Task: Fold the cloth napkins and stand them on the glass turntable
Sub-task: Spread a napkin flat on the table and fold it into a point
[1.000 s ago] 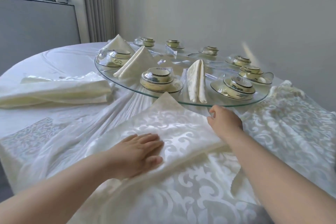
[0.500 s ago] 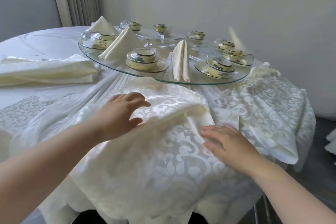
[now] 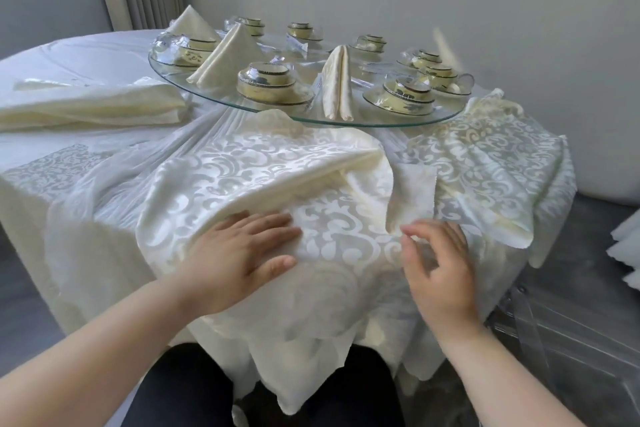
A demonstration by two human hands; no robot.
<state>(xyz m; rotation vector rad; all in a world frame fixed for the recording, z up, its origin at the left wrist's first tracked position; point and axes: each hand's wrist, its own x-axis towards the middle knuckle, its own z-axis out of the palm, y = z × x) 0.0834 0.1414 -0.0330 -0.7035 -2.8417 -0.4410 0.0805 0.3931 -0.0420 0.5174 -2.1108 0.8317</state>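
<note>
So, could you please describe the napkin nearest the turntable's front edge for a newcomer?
Find the round glass turntable on the white-clothed table. Near its front rim, between two bowl sets, stands a cream napkin. Unlike the two broad tent-shaped napkins further left, it is a narrow upright fold with a central seam.

One round glass turntable (image 3: 304, 118) carries three folded cream cloth napkins (image 3: 337, 87) at ten, eight and six o'clock, and seemingly eight cream cup-and-saucer sets (image 3: 266, 84). The counter (image 3: 86, 55) holds three spread patterned cloths (image 3: 277, 166) and one folded cream stack (image 3: 93, 107).
</note>
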